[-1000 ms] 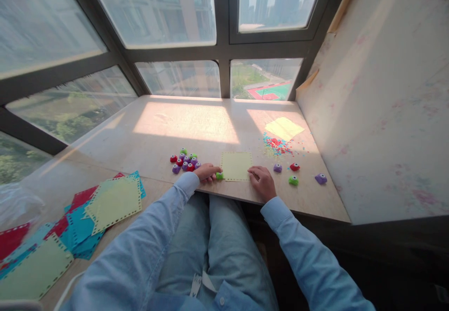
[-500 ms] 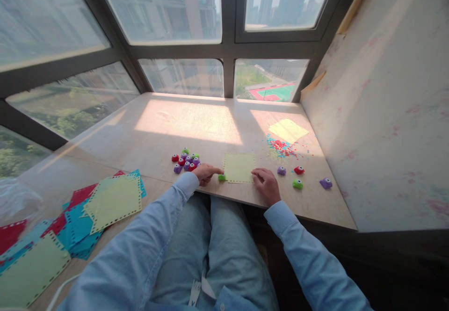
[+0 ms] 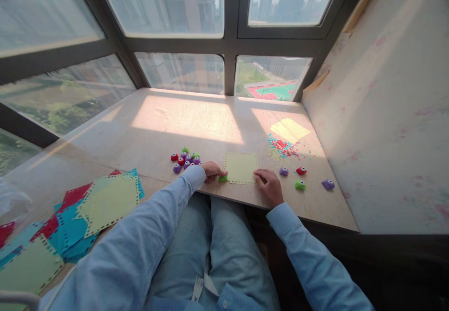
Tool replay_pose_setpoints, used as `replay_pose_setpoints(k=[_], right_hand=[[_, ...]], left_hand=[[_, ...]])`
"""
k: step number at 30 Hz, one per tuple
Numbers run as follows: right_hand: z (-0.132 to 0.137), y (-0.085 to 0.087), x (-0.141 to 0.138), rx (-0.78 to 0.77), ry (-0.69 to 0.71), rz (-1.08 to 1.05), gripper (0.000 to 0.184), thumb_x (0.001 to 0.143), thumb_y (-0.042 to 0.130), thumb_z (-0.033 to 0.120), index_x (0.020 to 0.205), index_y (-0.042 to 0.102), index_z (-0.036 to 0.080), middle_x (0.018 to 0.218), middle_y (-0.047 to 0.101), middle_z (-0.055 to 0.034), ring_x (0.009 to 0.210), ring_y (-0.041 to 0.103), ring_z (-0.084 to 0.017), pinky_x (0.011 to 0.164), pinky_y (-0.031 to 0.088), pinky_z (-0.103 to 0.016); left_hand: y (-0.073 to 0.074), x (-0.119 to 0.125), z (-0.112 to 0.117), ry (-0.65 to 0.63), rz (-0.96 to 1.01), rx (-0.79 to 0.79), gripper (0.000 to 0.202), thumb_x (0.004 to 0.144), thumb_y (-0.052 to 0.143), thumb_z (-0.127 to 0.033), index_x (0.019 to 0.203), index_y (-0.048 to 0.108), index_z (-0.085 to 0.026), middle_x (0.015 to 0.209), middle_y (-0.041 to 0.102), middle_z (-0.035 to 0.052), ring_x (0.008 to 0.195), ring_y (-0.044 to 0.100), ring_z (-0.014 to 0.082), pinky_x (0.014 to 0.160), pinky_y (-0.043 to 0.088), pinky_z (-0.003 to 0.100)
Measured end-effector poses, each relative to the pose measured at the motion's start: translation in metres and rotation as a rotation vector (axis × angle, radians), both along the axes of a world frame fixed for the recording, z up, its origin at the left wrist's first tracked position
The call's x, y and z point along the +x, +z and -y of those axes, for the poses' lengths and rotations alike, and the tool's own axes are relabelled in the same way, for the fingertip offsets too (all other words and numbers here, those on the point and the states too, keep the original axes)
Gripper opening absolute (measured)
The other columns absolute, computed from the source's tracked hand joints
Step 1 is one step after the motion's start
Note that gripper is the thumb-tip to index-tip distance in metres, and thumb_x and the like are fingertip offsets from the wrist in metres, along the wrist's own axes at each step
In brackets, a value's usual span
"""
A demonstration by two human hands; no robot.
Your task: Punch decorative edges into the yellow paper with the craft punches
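Observation:
A pale green paper sheet with punched edges lies on the stone sill near its front edge. My left hand rests at the sheet's left edge, fingers curled on a small green punch. My right hand lies at the sheet's lower right corner with fingers curled, touching the paper. A cluster of several small red, purple and green punches sits just left of my left hand.
A purple punch, a red one, a green one and another purple one lie to the right. Coloured paper bits and a yellow sheet lie behind. Punched coloured sheets are stacked at lower left.
My left hand has closed in on the green punch at the sheet's left edge. The camera has shifted slightly; the right hand stays at the sheet's corner.

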State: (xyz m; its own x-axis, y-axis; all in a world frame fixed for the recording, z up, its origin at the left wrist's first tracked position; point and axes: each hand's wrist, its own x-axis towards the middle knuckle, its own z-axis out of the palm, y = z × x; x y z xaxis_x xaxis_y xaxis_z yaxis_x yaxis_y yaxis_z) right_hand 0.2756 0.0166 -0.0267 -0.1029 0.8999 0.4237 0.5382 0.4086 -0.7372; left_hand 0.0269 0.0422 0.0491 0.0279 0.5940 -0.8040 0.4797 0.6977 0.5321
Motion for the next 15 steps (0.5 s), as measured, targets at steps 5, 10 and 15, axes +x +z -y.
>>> replay_pose_setpoints(k=[5, 10, 15], right_hand=[[0.001, 0.000, -0.001, -0.002, -0.010, -0.005, 0.021, 0.084, 0.053, 0.027, 0.087, 0.072, 0.021, 0.096, 0.073, -0.0101, 0.095, 0.063, -0.026, 0.090, 0.050, -0.045], [0.001, 0.001, 0.000, -0.016, -0.010, -0.007, 0.021, 0.083, 0.053, 0.027, 0.087, 0.072, 0.020, 0.096, 0.073, -0.0104, 0.096, 0.063, -0.026, 0.091, 0.049, -0.044], [0.001, 0.002, 0.000, -0.020, -0.013, -0.003, 0.021, 0.083, 0.053, 0.029, 0.087, 0.073, 0.021, 0.096, 0.073, -0.0103, 0.096, 0.063, -0.027, 0.091, 0.049, -0.046]], left_hand=[[0.004, 0.002, -0.013, -0.110, -0.038, -0.069, 0.049, 0.076, 0.076, -0.031, 0.057, 0.033, -0.020, 0.045, 0.020, -0.0097, 0.041, 0.013, 0.0047, 0.045, 0.010, 0.023], [0.008, 0.004, -0.016, -0.190, -0.094, -0.073, 0.048, 0.079, 0.073, -0.030, 0.058, 0.030, -0.021, 0.047, 0.019, -0.0099, 0.040, 0.015, 0.0054, 0.046, 0.013, 0.024], [0.000, 0.009, -0.019, -0.176, -0.159, 0.051, 0.047, 0.070, 0.080, -0.024, 0.055, 0.035, -0.021, 0.042, 0.022, -0.0102, 0.041, 0.022, 0.0069, 0.048, 0.016, 0.027]])
